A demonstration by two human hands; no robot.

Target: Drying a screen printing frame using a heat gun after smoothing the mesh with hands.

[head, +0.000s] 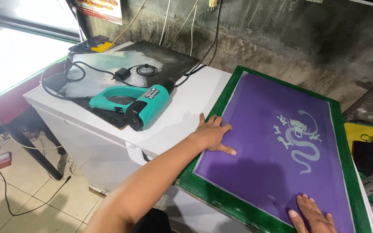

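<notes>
A person's left hand [212, 134] lies flat and open on the green wooden edge of a screen-printing frame [337, 129], its purple mesh bearing a pale dragon; the open right hand [311, 213] presses the mesh. A teal heat gun [130, 101] rests on the white table [182, 116].

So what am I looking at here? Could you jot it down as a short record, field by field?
Left hand: flat on the green frame's left edge.
Right hand: flat on the purple mesh, near corner.
Screen frame: green, purple mesh, pale dragon design.
Support: white chest.
Nearby: teal heat gun with black cord.
</notes>
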